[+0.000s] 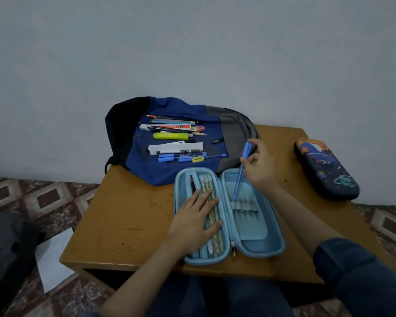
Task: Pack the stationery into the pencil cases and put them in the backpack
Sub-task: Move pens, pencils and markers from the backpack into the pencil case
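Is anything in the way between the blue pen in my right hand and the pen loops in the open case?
Nothing visible. The blue pen points its tip at the pen loops; the left hand rests on the mesh half, off to the side.

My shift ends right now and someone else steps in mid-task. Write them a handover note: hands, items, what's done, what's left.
Left hand presses flat on the mesh side of the open light-blue pencil case. Right hand holds a blue pen, tip down toward the elastic loops.
Done: a few pencils sit behind the mesh.
Left: the pen; the loose stationery lying on the backpack; the dark pencil case, closed on the table, far right; then both cases into the backpack.
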Tool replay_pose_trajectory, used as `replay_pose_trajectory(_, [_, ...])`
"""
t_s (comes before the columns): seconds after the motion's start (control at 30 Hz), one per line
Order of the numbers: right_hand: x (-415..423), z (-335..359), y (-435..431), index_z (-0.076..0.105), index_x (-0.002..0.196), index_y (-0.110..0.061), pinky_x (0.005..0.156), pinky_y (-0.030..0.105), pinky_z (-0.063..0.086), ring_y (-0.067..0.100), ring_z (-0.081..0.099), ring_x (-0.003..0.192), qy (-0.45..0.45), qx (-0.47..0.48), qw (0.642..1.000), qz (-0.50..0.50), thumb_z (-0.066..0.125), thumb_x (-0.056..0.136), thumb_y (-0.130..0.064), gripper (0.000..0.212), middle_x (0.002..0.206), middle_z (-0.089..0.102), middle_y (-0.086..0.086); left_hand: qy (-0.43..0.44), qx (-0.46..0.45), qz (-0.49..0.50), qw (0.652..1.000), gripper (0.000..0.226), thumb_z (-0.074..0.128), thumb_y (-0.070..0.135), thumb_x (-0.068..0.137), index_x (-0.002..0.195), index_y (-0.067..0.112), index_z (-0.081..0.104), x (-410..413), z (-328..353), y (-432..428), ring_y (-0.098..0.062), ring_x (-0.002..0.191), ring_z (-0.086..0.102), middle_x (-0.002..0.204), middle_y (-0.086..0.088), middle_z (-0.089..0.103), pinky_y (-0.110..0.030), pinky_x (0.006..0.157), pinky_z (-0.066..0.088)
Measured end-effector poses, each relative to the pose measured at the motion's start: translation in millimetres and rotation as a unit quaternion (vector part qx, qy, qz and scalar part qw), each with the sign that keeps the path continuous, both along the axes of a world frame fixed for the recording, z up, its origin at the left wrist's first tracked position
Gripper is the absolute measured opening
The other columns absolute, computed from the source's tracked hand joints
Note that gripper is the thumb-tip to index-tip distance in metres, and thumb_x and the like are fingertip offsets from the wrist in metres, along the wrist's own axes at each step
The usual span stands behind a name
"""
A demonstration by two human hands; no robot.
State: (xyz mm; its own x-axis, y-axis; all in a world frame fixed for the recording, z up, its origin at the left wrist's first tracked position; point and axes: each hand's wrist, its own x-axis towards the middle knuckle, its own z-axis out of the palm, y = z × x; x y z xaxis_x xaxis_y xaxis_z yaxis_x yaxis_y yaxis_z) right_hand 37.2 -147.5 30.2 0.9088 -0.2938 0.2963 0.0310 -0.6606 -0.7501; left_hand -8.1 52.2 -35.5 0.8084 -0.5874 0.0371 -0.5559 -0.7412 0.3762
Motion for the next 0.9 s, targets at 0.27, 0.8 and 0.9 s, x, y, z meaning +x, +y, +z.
replay_pose_trajectory(0.27, [4.4, -0.8, 6.2, 0.045, 0.127, -0.014, 0.067, 0.05, 0.055, 0.032, 0.055, 0.062, 0.061, 0.045, 0.997, 0.017, 0.057, 0.091, -0.005, 0.039, 0.069, 0.057, 0.021, -0.002, -0.015, 0.01, 1.0, 0.061, 0.034, 0.06, 0.092, 0.146, 0.037, 0.017, 2.5, -5.0, -1.1, -0.006, 0.144, -0.009, 0.156, 0.019, 0.001, -0.031, 0.118, 0.01])
replay_pose_trajectory(0.8, [17.4, 4.2, 8.6, 0.051, 0.11, -0.01, 0.041, 0.019, 0.05, 0.017, 0.052, 0.05, 0.181, 0.054, 0.981, 0.041, 0.058, 0.089, -0.001, 0.023, 0.062, 0.054, 0.008, -0.006, -0.019, 0.015, 1.0, 0.061, 0.034, 0.06, 0.091, 0.146, 0.038, 0.017, 2.6, -4.5, -1.5, -0.005, 0.144, -0.009, 0.155, 0.02, 0.001, -0.03, 0.118, 0.01])
replay_pose_trajectory(0.9, [17.8, 7.3, 7.1, 0.049, 0.105, -0.011, 0.039, 0.02, 0.047, 0.016, 0.051, 0.047, 0.199, 0.04, 0.978, 0.046, 0.059, 0.089, -0.001, 0.021, 0.062, 0.054, 0.01, -0.005, -0.023, 0.015, 1.0, 0.061, 0.035, 0.06, 0.091, 0.145, 0.039, 0.018, 2.8, -4.9, -0.6, -0.005, 0.144, -0.008, 0.155, 0.021, 0.001, -0.03, 0.118, 0.01])
